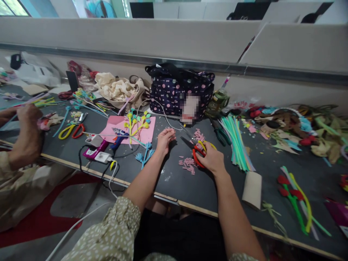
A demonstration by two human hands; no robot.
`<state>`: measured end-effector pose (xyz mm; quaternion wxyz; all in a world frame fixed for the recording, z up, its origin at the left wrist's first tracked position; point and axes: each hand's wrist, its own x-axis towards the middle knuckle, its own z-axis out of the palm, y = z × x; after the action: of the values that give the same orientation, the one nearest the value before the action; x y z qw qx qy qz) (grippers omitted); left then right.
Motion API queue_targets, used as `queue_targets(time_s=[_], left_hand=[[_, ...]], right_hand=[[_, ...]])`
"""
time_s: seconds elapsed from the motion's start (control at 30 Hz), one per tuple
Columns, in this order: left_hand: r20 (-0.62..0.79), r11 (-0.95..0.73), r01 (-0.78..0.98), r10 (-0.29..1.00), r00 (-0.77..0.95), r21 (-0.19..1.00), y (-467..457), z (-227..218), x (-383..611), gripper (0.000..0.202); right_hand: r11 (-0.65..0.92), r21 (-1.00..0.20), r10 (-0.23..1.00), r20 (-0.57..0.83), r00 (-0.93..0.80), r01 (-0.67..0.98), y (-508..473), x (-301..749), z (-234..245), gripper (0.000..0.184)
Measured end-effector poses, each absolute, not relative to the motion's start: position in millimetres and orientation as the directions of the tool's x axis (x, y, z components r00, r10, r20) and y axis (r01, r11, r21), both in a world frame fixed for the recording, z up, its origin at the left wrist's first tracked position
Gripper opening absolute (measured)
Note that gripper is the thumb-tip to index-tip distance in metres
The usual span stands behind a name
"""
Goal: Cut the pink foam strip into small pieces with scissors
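My right hand point(212, 159) is wrapped around the red and yellow handles of a pair of scissors point(188, 142), whose dark blades point left toward my other hand. Just left of the blade tips, my left hand point(165, 141) is closed with its fingertips pinched together; whatever is between them is too small to make out. Below the scissors lies a loose pile of short pink pieces point(187, 165). A second cluster of pink pieces point(199, 135) lies beyond the blades. Left of my left forearm is a blue fuzzy-stem flower point(145, 154).
A pink sheet point(148, 134) carries yellow fuzzy-stem flowers point(132, 125) near a blue glue gun point(119, 139). A purple power strip point(98, 150) trails cables over the table edge. Right are green-handled pliers point(220, 134), fuzzy stems point(236, 143) and a cardboard tube point(252, 189). A co-worker's hand point(28, 116) is far left.
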<state>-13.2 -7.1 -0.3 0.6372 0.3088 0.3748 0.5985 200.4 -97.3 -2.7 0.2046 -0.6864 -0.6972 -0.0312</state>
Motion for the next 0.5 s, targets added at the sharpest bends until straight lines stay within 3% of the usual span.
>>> queue_targets(time_s=[0.3,0.4,0.5], left_hand=[[0.287,-0.275,-0.141,0.955,0.074,0.951,-19,4,-5,0.015],[0.307,-0.305,-0.031,0.949,0.07,0.952,-18,-1,-4,0.005],[0.216,-0.219,-0.078,0.975,-0.045,0.973,-13,-7,-5,0.005]], right_hand=[[0.051,-0.131,0.938,0.348,-0.002,0.99,-97,206,-8,0.049],[0.076,-0.121,0.936,0.351,-0.029,0.99,-97,205,-7,0.047],[0.079,-0.12,0.934,0.357,-0.031,0.99,-96,205,-8,0.048]])
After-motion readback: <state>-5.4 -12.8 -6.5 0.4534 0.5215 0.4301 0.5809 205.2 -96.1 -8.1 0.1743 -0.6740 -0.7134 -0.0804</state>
